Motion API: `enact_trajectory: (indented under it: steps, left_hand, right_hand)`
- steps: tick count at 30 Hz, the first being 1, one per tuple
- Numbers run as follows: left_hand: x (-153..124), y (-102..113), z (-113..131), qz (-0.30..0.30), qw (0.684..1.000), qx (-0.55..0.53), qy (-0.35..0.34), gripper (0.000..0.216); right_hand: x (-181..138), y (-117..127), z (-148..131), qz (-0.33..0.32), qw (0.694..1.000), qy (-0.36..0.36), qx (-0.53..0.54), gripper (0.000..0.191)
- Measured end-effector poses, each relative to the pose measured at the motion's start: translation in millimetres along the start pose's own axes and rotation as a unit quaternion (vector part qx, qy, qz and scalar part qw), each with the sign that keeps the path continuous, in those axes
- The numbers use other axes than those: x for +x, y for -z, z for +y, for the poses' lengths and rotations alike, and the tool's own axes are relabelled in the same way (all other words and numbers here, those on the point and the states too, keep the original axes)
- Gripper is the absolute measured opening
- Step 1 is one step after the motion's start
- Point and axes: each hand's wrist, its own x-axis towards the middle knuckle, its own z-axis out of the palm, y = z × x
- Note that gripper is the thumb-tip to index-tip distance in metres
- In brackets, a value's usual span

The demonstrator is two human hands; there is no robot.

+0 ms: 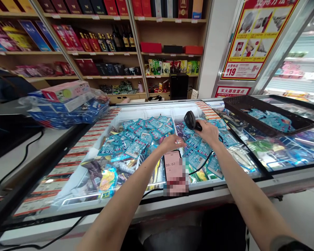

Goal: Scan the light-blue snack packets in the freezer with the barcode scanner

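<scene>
The phone (173, 166) lies on the freezer glass (264, 158); my left hand (172, 142) hangs at its top edge, fingers loosely curled, gripping nothing. Just beyond, my right hand (208, 134) clamps the scanner (191, 120), head jutting above my knuckles.

The freezer (238, 187) (glass-topped) carries a phone (173, 166) and a black basket (247, 118).

A shop interior: wooden shelves (170, 52) of boxed goods with price tags, a glass-topped chest freezer (151, 115) holding packaged foods, and a wall poster (253, 38).
</scene>
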Motion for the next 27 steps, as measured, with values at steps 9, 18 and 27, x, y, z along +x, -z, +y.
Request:
enact_trajectory:
  steps: [9, 18, 27]
  left_hand:
    - [-11.1, -13.5, 31.7, -0.014, 0.994, 0.101, 0.030, 0.043]
    - [-3.6, -35.7, 22.9, 0.031, 0.995, 0.057, 0.076, 0.023]
    - [-3.0, -18.9, -11.6, 0.188, 0.976, -0.046, 0.102, 0.025]
  right_hand:
    - [-30.0, 24.1, -4.0, -0.022, 0.999, 0.034, -0.007, 0.041]
    - [-48.4, 34.6, -5.5, -0.008, 0.998, 0.059, -0.004, 0.046]
    - [-51.8, 27.1, 5.4, -0.019, 0.998, 0.064, -0.019, 0.043]
